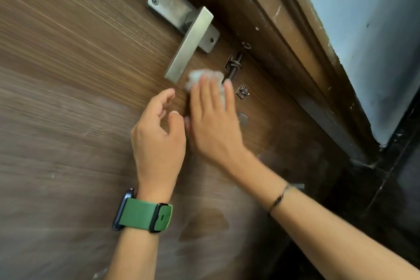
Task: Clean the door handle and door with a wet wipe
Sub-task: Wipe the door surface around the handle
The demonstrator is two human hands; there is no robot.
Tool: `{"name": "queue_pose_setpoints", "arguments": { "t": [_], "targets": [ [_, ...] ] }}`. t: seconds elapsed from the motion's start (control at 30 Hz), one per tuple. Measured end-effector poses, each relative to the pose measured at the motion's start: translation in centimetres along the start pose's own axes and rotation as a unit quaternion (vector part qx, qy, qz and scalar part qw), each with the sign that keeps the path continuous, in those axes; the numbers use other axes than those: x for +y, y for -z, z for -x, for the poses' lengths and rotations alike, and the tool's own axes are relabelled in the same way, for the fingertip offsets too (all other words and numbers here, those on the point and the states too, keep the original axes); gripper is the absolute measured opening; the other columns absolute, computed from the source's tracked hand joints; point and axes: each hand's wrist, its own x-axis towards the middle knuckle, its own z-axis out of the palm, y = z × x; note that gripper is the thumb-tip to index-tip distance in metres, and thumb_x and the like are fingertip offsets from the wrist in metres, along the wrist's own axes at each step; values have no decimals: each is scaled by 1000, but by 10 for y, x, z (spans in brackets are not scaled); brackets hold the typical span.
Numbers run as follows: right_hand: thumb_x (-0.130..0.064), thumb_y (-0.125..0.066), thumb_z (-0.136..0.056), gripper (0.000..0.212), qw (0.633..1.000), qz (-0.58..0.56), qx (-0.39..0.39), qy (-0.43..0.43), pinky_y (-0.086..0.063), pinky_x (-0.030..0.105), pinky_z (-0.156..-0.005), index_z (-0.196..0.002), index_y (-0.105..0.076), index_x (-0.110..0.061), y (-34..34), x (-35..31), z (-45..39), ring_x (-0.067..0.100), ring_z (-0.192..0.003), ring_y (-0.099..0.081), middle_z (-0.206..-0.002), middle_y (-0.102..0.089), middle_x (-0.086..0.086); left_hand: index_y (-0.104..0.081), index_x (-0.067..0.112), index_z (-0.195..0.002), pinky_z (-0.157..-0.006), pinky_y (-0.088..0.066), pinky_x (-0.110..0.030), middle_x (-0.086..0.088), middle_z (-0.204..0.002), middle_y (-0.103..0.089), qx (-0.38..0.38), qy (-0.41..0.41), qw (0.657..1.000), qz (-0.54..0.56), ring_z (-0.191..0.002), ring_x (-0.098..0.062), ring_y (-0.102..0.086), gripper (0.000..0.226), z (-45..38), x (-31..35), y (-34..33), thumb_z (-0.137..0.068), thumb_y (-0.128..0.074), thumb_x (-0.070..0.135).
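The brown wood-grain door (pixel 68 75) fills the view. Its silver lever handle (pixel 189 45) sits on a metal backplate (pixel 169 4) near the top centre. Just below the lever's free end, my right hand (pixel 213 120) presses a crumpled white wet wipe (pixel 200 77) flat against the door with straight fingers. My left hand (pixel 156 136), with a green watch strap on its wrist, hovers beside it with loosely curled fingers and holds nothing.
A dark slide bolt (pixel 236 63) and a small metal bracket (pixel 243 92) are fixed to the door right of the wipe. The wooden door frame (pixel 295 52) runs diagonally, with a pale blue wall (pixel 363 29) beyond it. Dull smears mark the lower door.
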Motion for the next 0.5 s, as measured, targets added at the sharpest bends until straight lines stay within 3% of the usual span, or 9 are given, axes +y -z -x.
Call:
{"name": "queue_pose_setpoints", "arguments": {
  "t": [0.13, 0.23, 0.33, 0.43, 0.5],
  "targets": [
    [-34, -35, -89, 58, 993, 60, -46, 89, -17, 61, -108, -138, -38, -3, -4, -3, 38, 32, -136, -32, -146, -36, 19, -56, 18, -120, -96, -48, -24, 4, -112, -64, 26, 32, 996, 75, -106, -2, -61, 42, -7, 0, 3, -80, -46, 10],
    [-35, -29, -93, 57, 995, 67, -40, 57, -10, 62, -109, -140, -33, -3, 4, 20, 7, 31, -138, -29, -147, -34, 19, -57, 14, -119, -89, -48, -12, 5, -110, -65, 41, 24, 993, 108, -103, 4, -61, 41, -15, 5, 4, -80, -47, 6],
    [-32, -27, -93, 56, 999, 29, -9, 30, -7, 58, -112, -138, -34, 1, 3, 19, -4, 35, -137, -29, -146, -35, 22, -58, 11, -117, -91, -48, -14, 10, -104, -64, 37, 13, 992, 123, -103, 3, -61, 42, -22, 10, 3, -79, -45, 1],
    [-27, -38, -88, 51, 994, 50, 16, 96, -23, 56, -109, -130, -49, 0, -10, 0, 35, 36, -130, -40, -138, -46, 21, -59, 12, -117, -95, -48, -21, 13, -105, -63, 24, 7, 992, 122, -105, 1, -61, 45, -27, 10, 3, -78, -43, -4],
    [-25, -40, -87, 50, 990, 51, 12, 128, -24, 53, -108, -131, -50, -4, -14, -4, 52, 34, -130, -42, -138, -47, 17, -60, 14, -116, -95, -49, -22, 15, -105, -64, 20, 13, 992, 125, -104, 1, -61, 46, -29, 11, 4, -78, -42, -4]
  ]
}}
